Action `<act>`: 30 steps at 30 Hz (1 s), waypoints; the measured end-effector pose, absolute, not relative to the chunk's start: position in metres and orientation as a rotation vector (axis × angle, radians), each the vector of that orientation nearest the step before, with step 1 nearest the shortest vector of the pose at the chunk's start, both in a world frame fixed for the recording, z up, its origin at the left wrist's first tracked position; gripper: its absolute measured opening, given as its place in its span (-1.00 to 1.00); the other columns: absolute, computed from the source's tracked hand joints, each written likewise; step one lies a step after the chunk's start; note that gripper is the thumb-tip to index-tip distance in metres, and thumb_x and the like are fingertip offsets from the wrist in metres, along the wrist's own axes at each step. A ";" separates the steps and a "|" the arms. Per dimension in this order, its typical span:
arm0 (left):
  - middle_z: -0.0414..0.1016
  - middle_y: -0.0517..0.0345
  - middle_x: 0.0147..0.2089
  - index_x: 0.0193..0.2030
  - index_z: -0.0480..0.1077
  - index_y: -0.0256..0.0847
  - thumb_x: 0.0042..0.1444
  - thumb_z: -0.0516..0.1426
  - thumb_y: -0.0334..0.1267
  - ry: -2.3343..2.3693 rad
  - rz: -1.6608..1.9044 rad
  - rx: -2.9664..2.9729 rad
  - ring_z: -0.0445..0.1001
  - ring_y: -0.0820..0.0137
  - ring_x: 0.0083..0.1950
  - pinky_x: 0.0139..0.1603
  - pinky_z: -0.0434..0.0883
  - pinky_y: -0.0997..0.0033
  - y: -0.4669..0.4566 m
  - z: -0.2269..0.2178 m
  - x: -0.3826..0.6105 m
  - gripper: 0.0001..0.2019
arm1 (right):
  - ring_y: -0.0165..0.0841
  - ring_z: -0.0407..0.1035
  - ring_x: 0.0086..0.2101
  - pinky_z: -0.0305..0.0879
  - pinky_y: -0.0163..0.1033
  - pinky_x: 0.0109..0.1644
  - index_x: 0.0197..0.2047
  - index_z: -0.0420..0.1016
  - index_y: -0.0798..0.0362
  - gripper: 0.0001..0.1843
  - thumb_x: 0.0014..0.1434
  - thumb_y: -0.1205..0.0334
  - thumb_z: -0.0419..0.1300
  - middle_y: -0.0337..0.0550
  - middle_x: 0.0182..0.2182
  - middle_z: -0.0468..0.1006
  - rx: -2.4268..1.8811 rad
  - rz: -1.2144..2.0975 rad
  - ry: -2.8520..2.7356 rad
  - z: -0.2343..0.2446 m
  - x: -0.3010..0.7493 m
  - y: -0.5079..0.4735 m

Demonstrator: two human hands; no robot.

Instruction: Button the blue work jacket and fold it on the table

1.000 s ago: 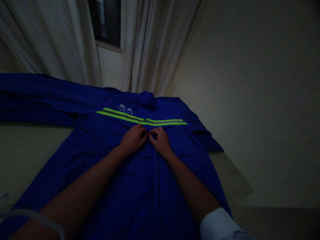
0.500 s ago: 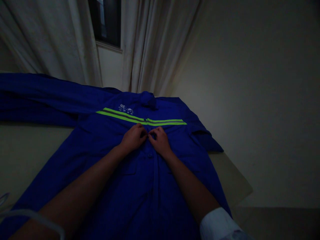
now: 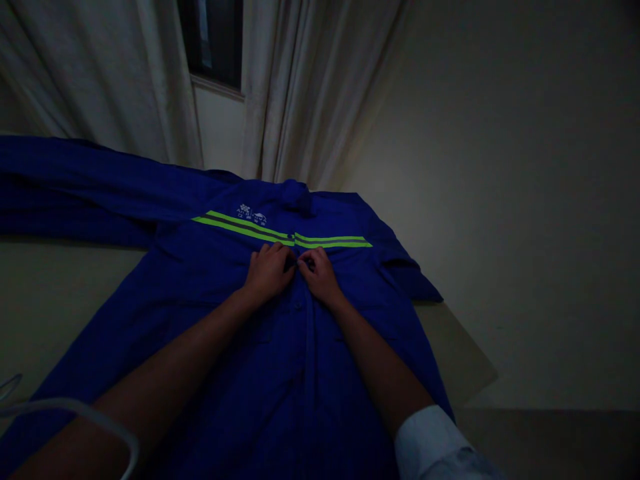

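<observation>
Blue work shirt [image 3: 225,347], spread front-up over pale table [image 3: 50,293], seen from the head camera only. Reaches from under the forearms to well beyond the fingertips, with collar [image 3: 296,195] at the far end and one long sleeve [image 3: 75,187] thrown out far to the left of left hand [image 3: 269,270].

Judging by the front opening: looks closed on the near side of the hands, toward the wrists, with a small button [image 3: 299,307] done up just behind the knuckles. Looks closed again just past the fingertips, at yellow-green stripe [image 3: 240,227]. Leaves the fastening right between the two hands as the one being worked, with nothing open showing below it.

Left hand: curled, knuckles up, fingertips nipped together on one edge of the opening, resting on the cloth. Right hand [image 3: 320,275]: likewise curled, thumb and forefinger pinched on the opposite edge, meeting the left fingertips at the middle of the chest. Too dim and too covered by fingers to tell whether a button sits in that pinch.

Beyond the hands: white printed logo [image 3: 251,213] just past the stripe and to the left, then pale curtains [image 3: 300,87] and dark window [image 3: 215,40] farther off. Behind the right wrist, up the arm, white rolled cuff [image 3: 435,443]; beside the left forearm, thin pale tube [image 3: 75,410].
</observation>
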State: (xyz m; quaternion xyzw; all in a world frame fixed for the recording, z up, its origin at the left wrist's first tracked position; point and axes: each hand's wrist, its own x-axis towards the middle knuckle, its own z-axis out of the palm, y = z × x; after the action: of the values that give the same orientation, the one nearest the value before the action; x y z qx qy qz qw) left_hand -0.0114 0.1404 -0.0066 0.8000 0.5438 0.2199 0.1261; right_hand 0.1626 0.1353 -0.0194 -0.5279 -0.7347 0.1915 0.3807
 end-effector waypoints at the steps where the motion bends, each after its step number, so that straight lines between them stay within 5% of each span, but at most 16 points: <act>1: 0.53 -0.03 0.07 -0.03 0.49 -0.09 0.27 0.15 -0.16 1.586 0.646 2.329 0.41 -0.01 0.14 0.02 0.35 0.00 0.140 -0.006 -0.011 -0.81 | -0.31 0.35 -0.18 0.34 -0.23 -0.06 -0.21 0.48 0.01 -0.96 0.30 0.31 0.20 -0.18 -0.20 0.40 -1.342 0.494 -1.868 -0.019 0.163 0.135; 30: 0.56 0.02 -0.10 -0.17 0.53 -0.16 0.29 0.19 -0.23 1.353 0.669 2.580 0.43 0.11 0.02 -0.08 0.30 0.15 0.145 -0.011 -0.015 -0.90 | -0.27 0.35 -0.16 0.33 -0.15 0.03 -0.22 0.50 -0.02 -0.94 0.28 0.24 0.19 -0.17 -0.21 0.44 -1.292 0.634 -1.744 -0.032 0.172 0.143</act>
State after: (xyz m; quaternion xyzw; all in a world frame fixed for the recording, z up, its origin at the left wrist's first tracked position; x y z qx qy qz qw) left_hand -0.0147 0.1454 -0.0112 0.8607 0.4512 0.2232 0.0761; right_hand 0.1721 0.1432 -0.0321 -0.5169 -0.6978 0.2537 0.4259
